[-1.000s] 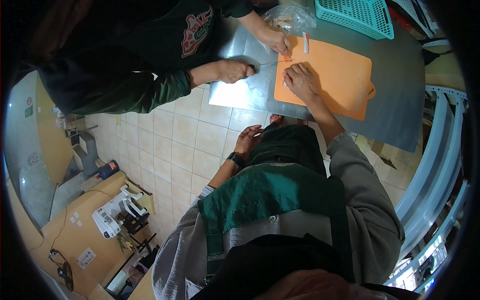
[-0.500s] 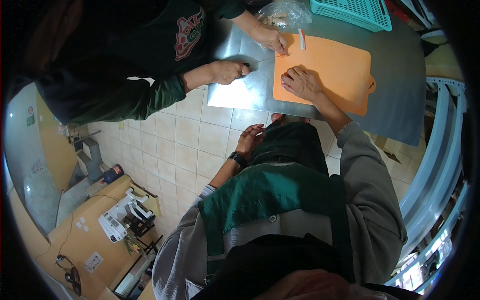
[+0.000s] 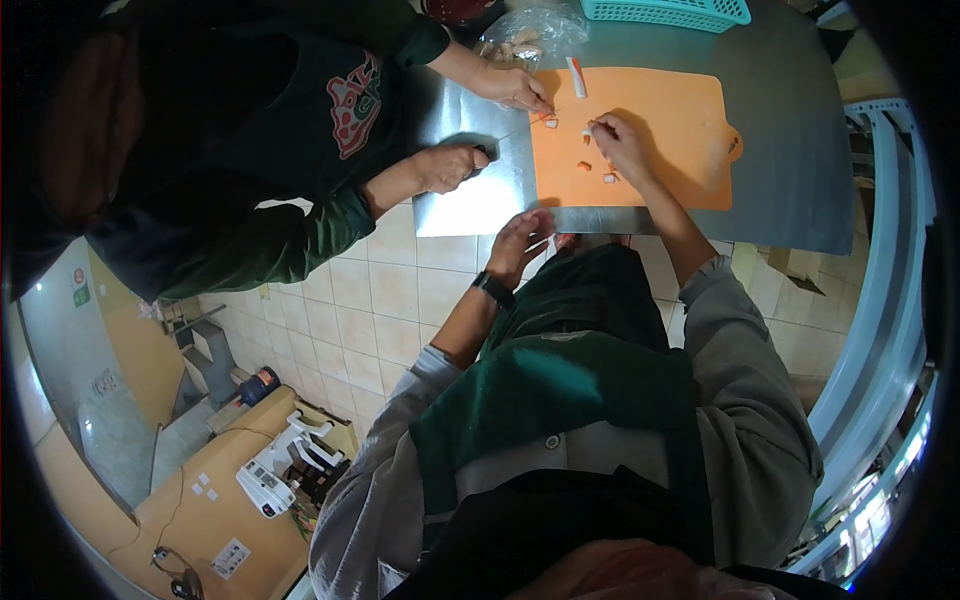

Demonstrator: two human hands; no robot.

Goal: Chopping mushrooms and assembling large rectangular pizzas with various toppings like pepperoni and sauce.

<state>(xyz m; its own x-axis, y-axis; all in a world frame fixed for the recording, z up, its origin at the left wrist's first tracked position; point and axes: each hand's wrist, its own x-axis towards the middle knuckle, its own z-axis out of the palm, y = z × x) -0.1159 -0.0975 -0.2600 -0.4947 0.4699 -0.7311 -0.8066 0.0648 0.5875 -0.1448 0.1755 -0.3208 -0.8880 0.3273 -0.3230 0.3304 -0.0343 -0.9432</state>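
Observation:
My right hand (image 3: 620, 148) is over the orange cutting board (image 3: 680, 140), its fingertips pinched at a small red-and-white piece of crab stick (image 3: 587, 135). Closer to me on the board lie two more cut pieces (image 3: 584, 166). My left hand (image 3: 520, 240) hovers off the table's near edge, fingers apart and nothing in it. Across the board's left side, a co-worker's left hand (image 3: 518, 90) steadies food beside another cut piece (image 3: 551, 123). That person's right hand (image 3: 450, 168) grips a dark-handled knife (image 3: 482, 156), its thin blade reaching the board. A longer crab stick (image 3: 576, 78) rests near the far edge.
Behind the board are a clear plastic bag (image 3: 525, 38) with pale food inside and a turquoise basket (image 3: 670, 12). The metal table (image 3: 790, 150) extends to the right, near a blue-grey metal rack (image 3: 885, 260). A white machine (image 3: 275, 470) stands lower left.
My right hand has lifted from the board and gone from flat to pinching, uncovering cut pieces. My left hand has risen toward the table edge. The whole view has shifted slightly.

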